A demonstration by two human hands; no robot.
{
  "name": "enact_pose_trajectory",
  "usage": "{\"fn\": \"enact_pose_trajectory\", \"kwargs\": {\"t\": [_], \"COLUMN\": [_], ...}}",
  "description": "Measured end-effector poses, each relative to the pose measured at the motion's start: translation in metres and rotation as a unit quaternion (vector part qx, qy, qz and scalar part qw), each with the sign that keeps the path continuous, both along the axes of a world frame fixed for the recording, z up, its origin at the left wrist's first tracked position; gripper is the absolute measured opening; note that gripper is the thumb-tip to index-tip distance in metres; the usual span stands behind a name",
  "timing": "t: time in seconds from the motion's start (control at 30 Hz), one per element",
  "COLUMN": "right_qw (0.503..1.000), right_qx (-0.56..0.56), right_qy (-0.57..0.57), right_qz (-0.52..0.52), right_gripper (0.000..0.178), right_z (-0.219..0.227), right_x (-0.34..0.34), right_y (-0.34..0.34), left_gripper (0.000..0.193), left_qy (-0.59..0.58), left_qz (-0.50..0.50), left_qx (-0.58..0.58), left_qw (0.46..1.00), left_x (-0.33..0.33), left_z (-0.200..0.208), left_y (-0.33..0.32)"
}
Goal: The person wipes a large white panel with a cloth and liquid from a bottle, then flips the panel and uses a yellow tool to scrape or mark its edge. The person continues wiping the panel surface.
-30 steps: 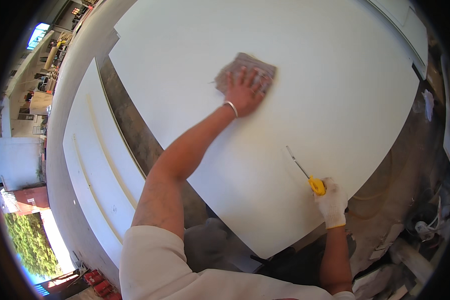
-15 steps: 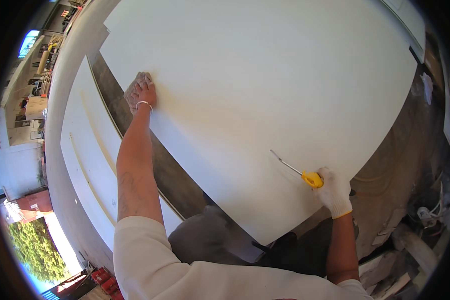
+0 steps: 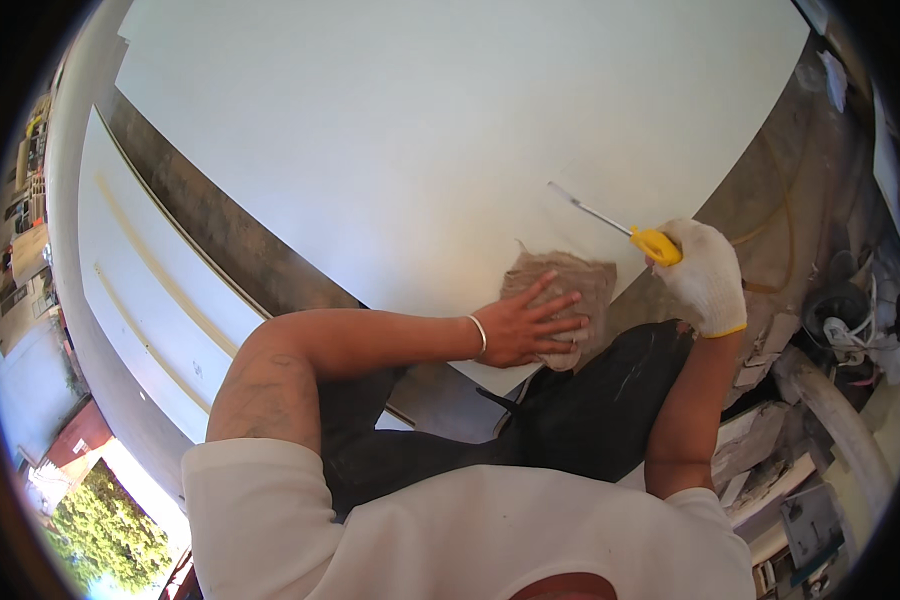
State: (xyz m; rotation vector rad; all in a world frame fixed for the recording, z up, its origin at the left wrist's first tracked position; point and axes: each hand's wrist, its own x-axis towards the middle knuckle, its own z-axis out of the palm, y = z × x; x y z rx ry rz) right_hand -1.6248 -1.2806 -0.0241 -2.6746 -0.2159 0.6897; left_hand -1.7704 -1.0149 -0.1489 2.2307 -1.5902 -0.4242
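A brown rag (image 3: 590,283) lies on the near corner of a large white panel (image 3: 390,130) and hangs partly past its edge. My bare left hand (image 3: 536,322), with a bangle at the wrist, presses flat on the rag with its fingers spread. To the right, my right hand (image 3: 708,278) wears a white knit glove and is closed round the yellow handle of an air blow gun (image 3: 656,246). Its thin metal nozzle points up and left over the panel, bent near the tip. The fingertips of the gloved hand are partly hidden.
Another white panel (image 3: 155,285) with tan strips lies to the left, below the large one. A yellowish hose (image 3: 788,250) runs over the floor at the right. Beyond it are a dark wheel (image 3: 834,308), a thick pale pipe (image 3: 838,410) and scrap pieces.
My left hand has swept the rag from the panel's far left edge to its near corner. My right hand has risen a little with the blow gun, and the view has shifted.
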Motion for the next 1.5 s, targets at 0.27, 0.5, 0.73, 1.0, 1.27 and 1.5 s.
{"fn": "enact_pose_trajectory", "kwargs": {"t": [0.27,0.5,0.73,1.0,1.27,1.5], "right_qw": [0.99,0.969,0.941,0.963,0.963,0.977], "right_qx": [-0.007,-0.086,-0.177,-0.128,-0.146,-0.097], "right_qy": [0.137,0.108,0.241,0.23,0.203,0.182], "right_qz": [-0.027,0.203,0.158,0.049,0.105,0.054], "right_gripper": [0.022,0.016,0.022,0.03,0.024,0.039], "right_z": [0.011,0.014,0.021,0.038,0.063,0.099], "right_x": [-0.006,-0.042,-0.078,-0.102,-0.068,-0.024], "right_y": [-0.003,0.034,0.072,0.105,0.165,0.314], "left_gripper": [0.063,0.064,0.08,0.069,0.07,0.072], "left_qy": [-0.159,-0.209,-0.125,-0.012,0.013,-0.011], "left_qz": [0.226,0.477,0.218,0.186,0.599,0.541], "left_qx": [0.03,0.23,0.057,0.14,0.282,0.268], "left_qw": [0.961,0.822,0.966,0.972,0.749,0.797], "left_x": [0.178,0.259,0.01,-0.043,0.114,0.245], "left_z": [-0.017,-0.023,-0.005,0.001,0.016,0.007], "left_y": [0.06,0.241,0.152,0.173,0.387,0.587]}}
